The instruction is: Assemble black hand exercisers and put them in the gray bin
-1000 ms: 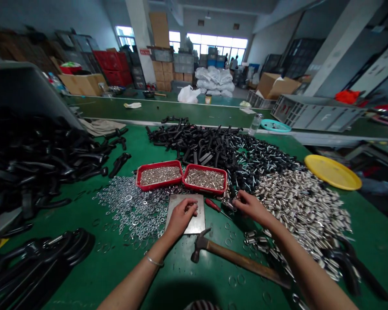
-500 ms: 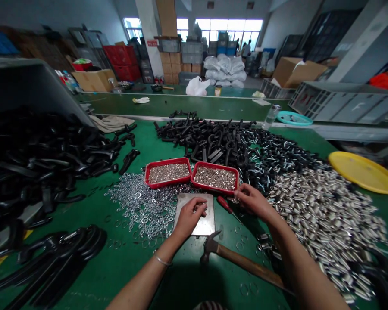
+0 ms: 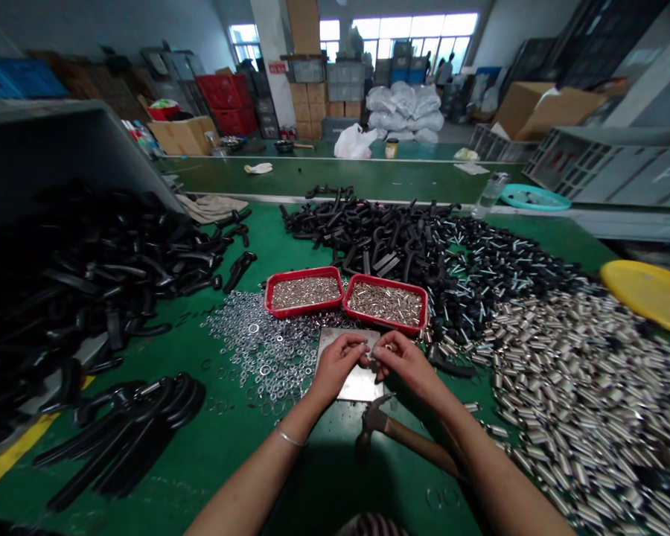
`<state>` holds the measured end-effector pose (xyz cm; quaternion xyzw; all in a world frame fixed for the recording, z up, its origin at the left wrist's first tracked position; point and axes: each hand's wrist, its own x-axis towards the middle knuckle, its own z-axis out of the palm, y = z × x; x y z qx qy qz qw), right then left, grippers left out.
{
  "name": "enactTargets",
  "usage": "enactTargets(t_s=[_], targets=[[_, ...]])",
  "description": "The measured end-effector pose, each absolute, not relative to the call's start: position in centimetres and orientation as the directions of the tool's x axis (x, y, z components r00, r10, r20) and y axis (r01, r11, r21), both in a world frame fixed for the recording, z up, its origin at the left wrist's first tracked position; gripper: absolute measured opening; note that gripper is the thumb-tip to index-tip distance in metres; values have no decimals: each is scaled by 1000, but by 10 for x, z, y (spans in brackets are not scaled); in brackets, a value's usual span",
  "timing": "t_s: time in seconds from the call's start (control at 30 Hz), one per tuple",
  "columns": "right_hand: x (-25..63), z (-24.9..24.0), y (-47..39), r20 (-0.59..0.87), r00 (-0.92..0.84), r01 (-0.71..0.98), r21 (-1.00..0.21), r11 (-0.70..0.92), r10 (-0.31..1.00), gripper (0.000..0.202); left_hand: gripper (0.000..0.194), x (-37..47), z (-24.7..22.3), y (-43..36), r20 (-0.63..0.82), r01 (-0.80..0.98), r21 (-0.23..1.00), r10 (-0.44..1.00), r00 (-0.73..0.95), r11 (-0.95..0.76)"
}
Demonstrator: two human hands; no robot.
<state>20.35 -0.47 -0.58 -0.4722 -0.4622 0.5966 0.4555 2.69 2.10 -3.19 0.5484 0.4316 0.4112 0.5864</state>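
Note:
Above a flat metal plate (image 3: pixel 353 388), my left hand (image 3: pixel 336 366) and my right hand (image 3: pixel 406 366) meet with their fingertips nearly touching. Both are closed in a pinch around something small, with a metallic glint between them; its kind is too small to make out. Just beyond the plate stand two red trays, the left tray (image 3: pixel 304 313) and the right tray (image 3: pixel 388 324), full of tiny metal pieces. Small metal rings (image 3: pixel 257 350) lie spread left of my left hand. Below the plate rests a claw hammer (image 3: pixel 421 448), its handle end hidden under my right forearm.
Silvery metal cylinders (image 3: pixel 592 387) are heaped on the right, near a yellow lid-like dish (image 3: pixel 651 294). Black handle-shaped parts (image 3: pixel 380 234) pile up behind the trays. More black parts (image 3: pixel 128 275) spill from a grey bin (image 3: pixel 106 141) at left. A bottle (image 3: pixel 490 195) stands farther back.
My right hand has moved left from beside the right tray to meet my left hand over the plate. The whole view has shifted slightly, with things sitting farther right.

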Motion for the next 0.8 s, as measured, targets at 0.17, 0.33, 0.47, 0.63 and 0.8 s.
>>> enactTargets(t_s=[0.17,0.33,0.47,0.63,0.8], targets=[[188,-16,1,-135,-131,-175,-972,-157,982,31,28,25,-24,13,-114,-99,984,944,309,151],[192,-23,1,-189,-160,-253,-941,-226,969,31,31,26,-20,13,-165,-134,968,943,289,210],[193,-24,-1,-220,-189,-366,-889,-276,957,32,30,26,-17,16,-162,-84,976,930,329,200],[195,-19,-1,-319,-249,-493,-771,-403,914,34,27,20,-17,17,-114,-27,990,901,418,137],[200,-15,-5,-363,-374,-564,-642,-520,854,32,23,9,-14,18,47,158,979,893,447,-131]])
